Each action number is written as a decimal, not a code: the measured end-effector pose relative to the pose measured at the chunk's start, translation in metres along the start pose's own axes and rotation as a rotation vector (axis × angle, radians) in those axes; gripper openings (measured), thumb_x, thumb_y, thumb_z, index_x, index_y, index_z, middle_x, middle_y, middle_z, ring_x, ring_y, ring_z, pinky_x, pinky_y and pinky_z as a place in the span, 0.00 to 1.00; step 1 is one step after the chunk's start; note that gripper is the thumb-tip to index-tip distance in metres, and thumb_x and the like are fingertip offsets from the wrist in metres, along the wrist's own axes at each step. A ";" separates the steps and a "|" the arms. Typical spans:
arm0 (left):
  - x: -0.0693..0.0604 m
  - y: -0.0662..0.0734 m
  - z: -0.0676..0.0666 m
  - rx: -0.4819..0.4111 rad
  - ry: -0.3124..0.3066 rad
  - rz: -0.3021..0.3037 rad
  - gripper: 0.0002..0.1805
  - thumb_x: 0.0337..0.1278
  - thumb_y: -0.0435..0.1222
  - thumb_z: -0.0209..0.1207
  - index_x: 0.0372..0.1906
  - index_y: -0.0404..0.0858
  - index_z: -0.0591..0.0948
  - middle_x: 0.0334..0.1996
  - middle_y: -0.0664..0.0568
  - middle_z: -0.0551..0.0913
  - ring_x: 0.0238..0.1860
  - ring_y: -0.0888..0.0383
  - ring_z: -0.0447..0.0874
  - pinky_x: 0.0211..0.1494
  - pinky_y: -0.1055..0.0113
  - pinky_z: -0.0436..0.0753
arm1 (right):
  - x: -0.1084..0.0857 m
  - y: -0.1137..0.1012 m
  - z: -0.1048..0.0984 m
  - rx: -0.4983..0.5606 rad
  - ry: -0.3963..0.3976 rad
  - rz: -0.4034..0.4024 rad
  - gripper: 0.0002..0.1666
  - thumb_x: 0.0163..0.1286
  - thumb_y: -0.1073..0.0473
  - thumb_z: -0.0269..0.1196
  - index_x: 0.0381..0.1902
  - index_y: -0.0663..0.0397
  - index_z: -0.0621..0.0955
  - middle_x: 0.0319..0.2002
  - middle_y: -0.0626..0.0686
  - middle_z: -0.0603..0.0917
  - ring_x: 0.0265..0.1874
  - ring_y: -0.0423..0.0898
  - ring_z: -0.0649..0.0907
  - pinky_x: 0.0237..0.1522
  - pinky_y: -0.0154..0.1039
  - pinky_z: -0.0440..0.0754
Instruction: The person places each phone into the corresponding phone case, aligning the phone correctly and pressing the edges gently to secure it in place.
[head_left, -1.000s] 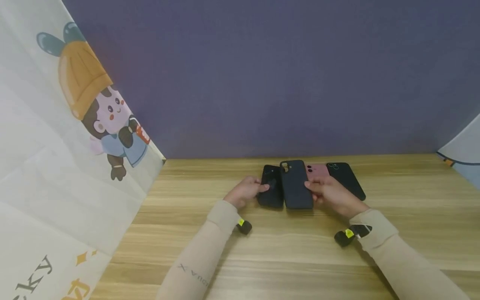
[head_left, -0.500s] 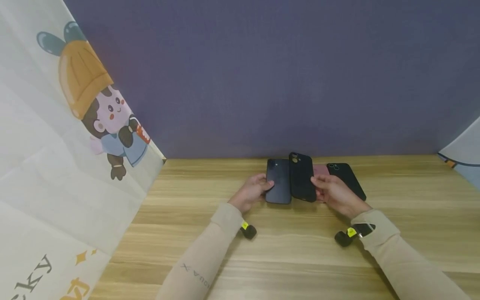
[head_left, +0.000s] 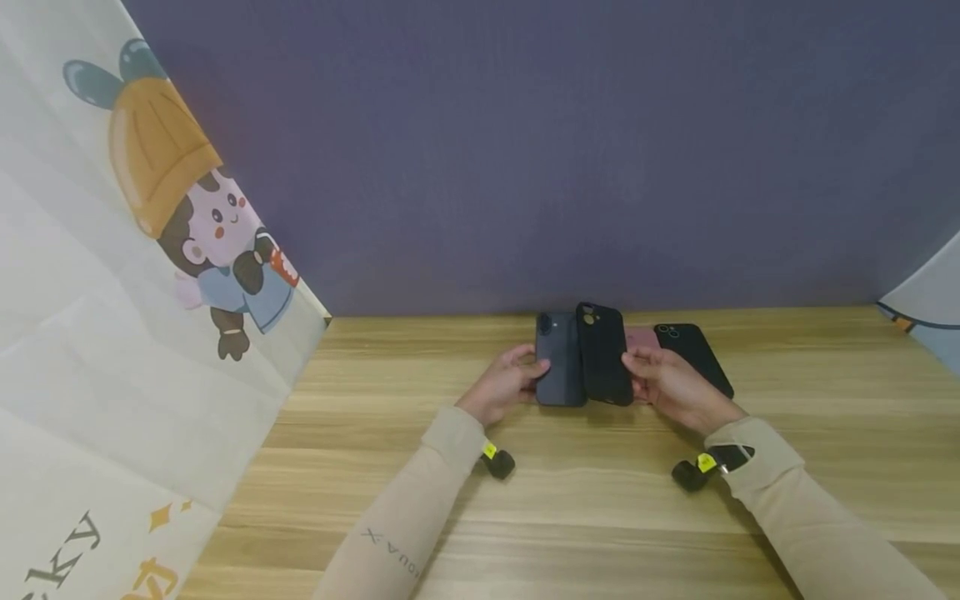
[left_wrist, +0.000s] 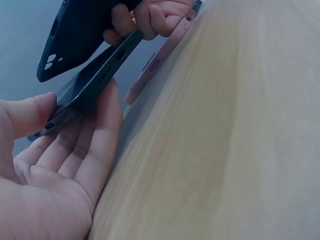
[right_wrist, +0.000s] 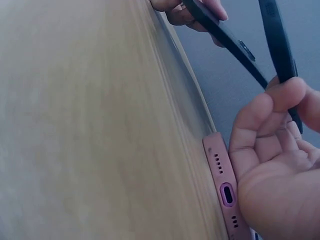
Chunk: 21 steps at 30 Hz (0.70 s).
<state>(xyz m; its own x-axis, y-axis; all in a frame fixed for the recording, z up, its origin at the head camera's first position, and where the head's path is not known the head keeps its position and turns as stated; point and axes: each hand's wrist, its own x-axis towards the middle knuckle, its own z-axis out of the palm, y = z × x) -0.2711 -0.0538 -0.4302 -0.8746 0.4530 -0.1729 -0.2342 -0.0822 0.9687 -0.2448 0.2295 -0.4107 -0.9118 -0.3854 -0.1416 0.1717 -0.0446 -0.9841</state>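
My left hand grips a dark blue-grey smartphone by its left edge, thumb on its back and fingers underneath. Beside it, my right hand pinches the right edge of a black phone case, which has a camera cutout in its upper left corner. Case and phone are both raised above the table and tilted, the case slightly overlapping the phone's right edge in the head view. The left wrist view shows a gap between the case and the phone. Under my right hand lies a pink phone, partly hidden.
A black phone lies slanted at the right of the pink one on the wood-grain table. Behind the table rises a dark blue-grey partition. A white sheet with a cartoon figure stands at the left.
Both hands have shifted slightly right and up with the smartphone and the case. The case has turned to a steeper tilt, and the smartphone's back now catches the light. Little moved in the last half second.
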 end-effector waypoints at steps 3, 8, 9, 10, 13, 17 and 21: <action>-0.001 0.001 0.002 0.004 -0.013 0.006 0.17 0.76 0.33 0.55 0.64 0.37 0.75 0.34 0.54 0.87 0.35 0.59 0.87 0.39 0.65 0.86 | -0.001 -0.002 0.000 0.003 -0.011 0.000 0.06 0.81 0.54 0.56 0.39 0.45 0.75 0.26 0.42 0.75 0.24 0.38 0.75 0.28 0.33 0.72; -0.004 0.002 0.002 0.007 -0.020 0.008 0.16 0.76 0.33 0.54 0.63 0.36 0.75 0.34 0.54 0.87 0.35 0.59 0.87 0.39 0.65 0.86 | -0.003 -0.005 0.001 0.017 -0.010 0.010 0.05 0.80 0.54 0.56 0.43 0.48 0.74 0.29 0.41 0.75 0.25 0.37 0.77 0.30 0.33 0.77; -0.004 0.002 0.002 0.010 -0.023 0.012 0.16 0.76 0.33 0.53 0.63 0.36 0.76 0.34 0.54 0.87 0.35 0.59 0.87 0.40 0.65 0.87 | -0.003 -0.004 0.001 0.018 -0.008 0.012 0.05 0.80 0.54 0.56 0.44 0.49 0.74 0.29 0.41 0.75 0.25 0.37 0.77 0.31 0.33 0.78; -0.005 0.002 0.002 0.009 -0.025 0.009 0.16 0.77 0.33 0.53 0.63 0.36 0.76 0.35 0.53 0.87 0.35 0.59 0.88 0.40 0.65 0.87 | -0.004 -0.004 0.002 0.018 -0.006 0.014 0.05 0.80 0.54 0.56 0.44 0.49 0.74 0.29 0.42 0.75 0.25 0.37 0.77 0.31 0.33 0.78; -0.005 0.001 0.000 0.014 -0.031 0.006 0.15 0.78 0.34 0.52 0.61 0.36 0.76 0.34 0.53 0.87 0.35 0.59 0.87 0.40 0.64 0.87 | -0.004 -0.003 0.003 0.009 -0.007 0.020 0.05 0.80 0.54 0.57 0.44 0.48 0.74 0.29 0.42 0.75 0.26 0.37 0.77 0.32 0.33 0.79; -0.006 0.000 -0.002 0.016 -0.040 0.004 0.15 0.78 0.35 0.51 0.61 0.35 0.76 0.34 0.53 0.87 0.34 0.59 0.87 0.40 0.64 0.87 | -0.006 -0.002 0.006 0.004 -0.017 0.017 0.04 0.81 0.55 0.55 0.43 0.46 0.74 0.28 0.41 0.75 0.26 0.37 0.77 0.33 0.34 0.80; -0.007 -0.001 -0.003 0.000 -0.055 0.000 0.15 0.78 0.35 0.51 0.62 0.35 0.75 0.34 0.53 0.87 0.34 0.58 0.87 0.40 0.63 0.87 | -0.008 -0.002 0.008 0.009 -0.032 0.002 0.03 0.82 0.57 0.53 0.43 0.45 0.73 0.28 0.40 0.76 0.26 0.36 0.77 0.33 0.33 0.79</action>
<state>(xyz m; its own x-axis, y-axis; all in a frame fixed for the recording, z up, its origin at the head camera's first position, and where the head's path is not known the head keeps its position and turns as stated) -0.2658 -0.0591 -0.4307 -0.8500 0.5011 -0.1625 -0.2337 -0.0823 0.9688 -0.2349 0.2250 -0.4071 -0.8993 -0.4144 -0.1400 0.1771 -0.0522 -0.9828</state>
